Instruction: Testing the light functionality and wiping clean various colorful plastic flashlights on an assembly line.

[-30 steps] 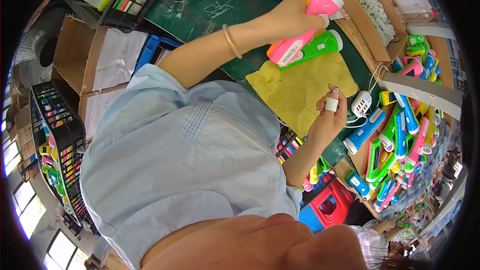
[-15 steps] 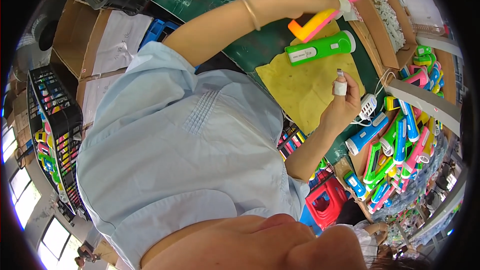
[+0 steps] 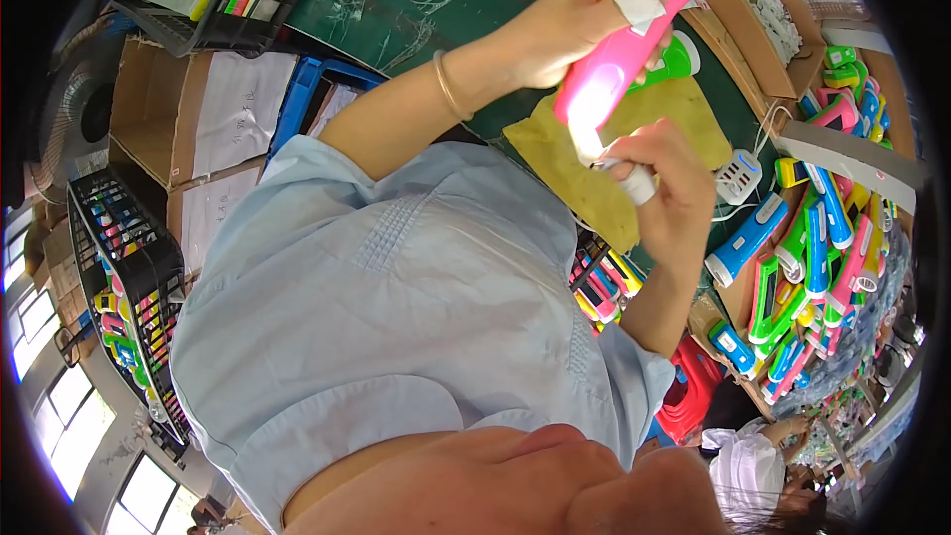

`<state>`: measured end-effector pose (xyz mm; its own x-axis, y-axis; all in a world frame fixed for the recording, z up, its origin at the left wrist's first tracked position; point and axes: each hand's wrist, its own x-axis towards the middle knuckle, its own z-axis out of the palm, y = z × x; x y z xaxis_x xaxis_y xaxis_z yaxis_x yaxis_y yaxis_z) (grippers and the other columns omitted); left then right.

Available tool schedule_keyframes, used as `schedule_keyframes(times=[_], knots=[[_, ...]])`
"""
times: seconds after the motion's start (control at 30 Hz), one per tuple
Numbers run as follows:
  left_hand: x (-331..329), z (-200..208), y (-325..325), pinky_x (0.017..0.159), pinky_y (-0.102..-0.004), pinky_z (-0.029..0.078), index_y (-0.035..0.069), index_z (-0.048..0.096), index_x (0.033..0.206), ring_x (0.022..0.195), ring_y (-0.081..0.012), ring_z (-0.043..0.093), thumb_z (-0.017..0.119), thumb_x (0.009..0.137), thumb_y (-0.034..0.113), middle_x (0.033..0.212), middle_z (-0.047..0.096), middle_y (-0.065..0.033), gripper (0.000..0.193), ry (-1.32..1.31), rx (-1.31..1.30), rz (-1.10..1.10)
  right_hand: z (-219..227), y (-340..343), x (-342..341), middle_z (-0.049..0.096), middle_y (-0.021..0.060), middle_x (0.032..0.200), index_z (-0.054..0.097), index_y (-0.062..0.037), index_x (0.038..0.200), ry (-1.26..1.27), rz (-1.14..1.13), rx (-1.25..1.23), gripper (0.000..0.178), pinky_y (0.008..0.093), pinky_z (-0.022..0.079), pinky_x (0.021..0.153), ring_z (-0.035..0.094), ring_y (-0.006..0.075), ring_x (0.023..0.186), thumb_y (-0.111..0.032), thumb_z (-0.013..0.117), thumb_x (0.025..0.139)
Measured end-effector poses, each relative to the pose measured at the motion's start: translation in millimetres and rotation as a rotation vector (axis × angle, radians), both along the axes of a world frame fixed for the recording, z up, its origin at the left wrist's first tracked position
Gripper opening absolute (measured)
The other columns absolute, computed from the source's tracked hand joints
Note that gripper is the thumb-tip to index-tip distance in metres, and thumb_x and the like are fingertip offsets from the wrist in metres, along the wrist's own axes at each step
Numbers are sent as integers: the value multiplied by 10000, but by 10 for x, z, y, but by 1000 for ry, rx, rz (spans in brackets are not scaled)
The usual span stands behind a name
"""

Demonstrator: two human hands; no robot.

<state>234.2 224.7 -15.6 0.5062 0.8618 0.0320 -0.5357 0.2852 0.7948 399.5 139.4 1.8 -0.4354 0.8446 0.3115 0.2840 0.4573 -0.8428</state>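
My left hand (image 3: 555, 35), white tape on its thumb, grips a pink flashlight (image 3: 619, 54) with a white head, held tilted over the table. A bright white glow shows at its lower end. Just below that end, my right hand (image 3: 676, 183) is closed in a pinch on a small metal-tipped plug (image 3: 601, 163), and its thumb is taped too. The glare hides whether the plug touches the flashlight. A green flashlight (image 3: 679, 57) lies behind, partly covered by my left hand and the pink one. Under both hands spreads a yellow cloth (image 3: 560, 168).
A white multi-port charger (image 3: 738, 176) sits right of the cloth. Beyond it lie several coloured flashlights, a blue one (image 3: 748, 238) nearest. A cardboard box of small white parts (image 3: 763, 15) stands at the far edge. Black crates (image 3: 129, 258) and an open carton (image 3: 149, 109) are at left.
The flashlight in my left hand has turned from its yellow side to its pink side and come lower. My right hand has moved up to its lower end, where a light now shines.
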Motion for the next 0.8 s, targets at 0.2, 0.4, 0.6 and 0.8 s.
schedule_keyframes(times=[0.2,0.4,0.6,0.8], knots=[[89,22,-66,657,-314,509,18,476,1049,723,-185,600,483,895,386,883,586,-111,399,-178,65,39,-489,-280,-173,456,50,779,624,-45,935,-309,-102,657,373,316,402,560,458,211,658,25,643,569],[17,-108,-200,658,-307,479,1,491,1077,738,-181,563,546,867,354,890,554,-105,414,-366,140,-38,-485,-469,-206,396,33,735,498,-7,1087,-212,-486,263,673,289,381,538,420,143,635,-203,834,538],[-35,-265,-386,801,-388,445,50,528,1104,916,-312,549,661,759,345,1001,562,-108,473,237,1288,63,-736,-193,-256,546,150,813,535,-1,957,71,-424,288,266,317,455,578,585,271,731,-103,639,735],[-182,-369,-536,780,-381,462,92,471,1155,909,-307,557,736,647,154,976,564,-118,575,486,1273,110,-588,-260,-95,499,140,832,528,-19,1075,-142,-420,-1,314,310,426,635,516,269,728,-81,594,775]])
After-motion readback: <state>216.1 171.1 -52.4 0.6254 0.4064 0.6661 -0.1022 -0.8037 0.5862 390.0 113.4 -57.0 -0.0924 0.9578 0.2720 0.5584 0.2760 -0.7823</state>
